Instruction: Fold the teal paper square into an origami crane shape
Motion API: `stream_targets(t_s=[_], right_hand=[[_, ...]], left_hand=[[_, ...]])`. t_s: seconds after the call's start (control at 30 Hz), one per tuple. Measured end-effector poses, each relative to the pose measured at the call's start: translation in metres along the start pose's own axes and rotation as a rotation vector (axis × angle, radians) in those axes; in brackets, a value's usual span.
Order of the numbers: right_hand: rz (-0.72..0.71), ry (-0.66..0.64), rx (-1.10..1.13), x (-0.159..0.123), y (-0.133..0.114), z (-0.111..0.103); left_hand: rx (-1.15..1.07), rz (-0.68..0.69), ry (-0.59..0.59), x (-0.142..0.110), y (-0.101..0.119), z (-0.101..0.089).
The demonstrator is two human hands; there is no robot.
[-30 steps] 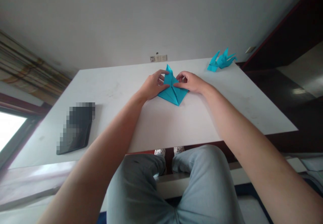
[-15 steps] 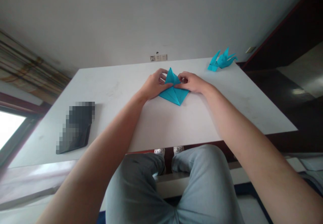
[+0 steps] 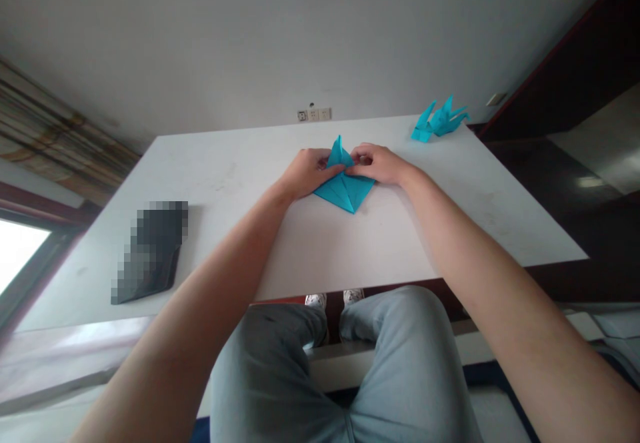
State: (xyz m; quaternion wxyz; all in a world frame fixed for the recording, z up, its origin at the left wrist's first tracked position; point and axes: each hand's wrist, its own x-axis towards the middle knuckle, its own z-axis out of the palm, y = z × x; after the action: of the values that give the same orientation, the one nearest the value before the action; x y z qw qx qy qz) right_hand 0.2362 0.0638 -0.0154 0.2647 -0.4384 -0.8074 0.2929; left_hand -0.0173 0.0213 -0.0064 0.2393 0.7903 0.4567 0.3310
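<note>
A blue sheet of origami paper (image 3: 350,193), creased into a diamond shape, lies on the white table (image 3: 350,250). Its far corner stands up as a raised flap between my hands. My left hand (image 3: 310,171) grips the paper's left side, thumb laid across its middle and fingers curled behind the flap. On the right side my right hand (image 3: 379,163) pinches the paper, its thumb close to the left thumb. Both sets of fingertips are partly hidden by the paper.
Folded blue paper cranes (image 3: 443,122) stand at the table's far right corner. A dark flat object (image 3: 153,253), partly pixelated, lies at the left. Wall sockets (image 3: 314,114) sit just beyond the far edge, and my knees are below the near edge.
My left fingers have curled down lower behind the flap. The raised flap has narrowed and bent slightly, and the near corner of the paper has shifted a little toward me.
</note>
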Motion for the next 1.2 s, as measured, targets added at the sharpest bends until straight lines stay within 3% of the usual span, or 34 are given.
stream_targets(t_s=[0.13,0.4,0.53,0.73,0.93,1.1,1.2], right_hand=[[0.030,0.030,0.059,-0.001,0.000,0.002],[-0.109,0.099,0.199,0.004,-0.004,0.004],[-0.129,0.071,0.260,0.004,-0.006,0.003],[-0.055,0.047,0.297,0.000,-0.011,0.000],[-0.032,-0.082,0.313,-0.007,-0.017,-0.003],[0.072,-0.102,0.464,-0.009,-0.017,-0.003],[0.062,-0.085,0.484,-0.007,-0.016,-0.002]], left_hand=[[0.011,-0.009,0.001,0.000,0.003,0.001],[-0.024,0.012,-0.035,-0.002,0.008,0.005],[0.004,-0.008,-0.031,-0.002,0.009,0.004],[-0.074,0.013,-0.044,-0.001,0.008,-0.001],[-0.076,-0.016,-0.010,0.000,0.007,0.001],[-0.035,-0.010,0.007,0.001,0.004,0.001],[-0.017,-0.017,0.024,0.001,0.003,0.001]])
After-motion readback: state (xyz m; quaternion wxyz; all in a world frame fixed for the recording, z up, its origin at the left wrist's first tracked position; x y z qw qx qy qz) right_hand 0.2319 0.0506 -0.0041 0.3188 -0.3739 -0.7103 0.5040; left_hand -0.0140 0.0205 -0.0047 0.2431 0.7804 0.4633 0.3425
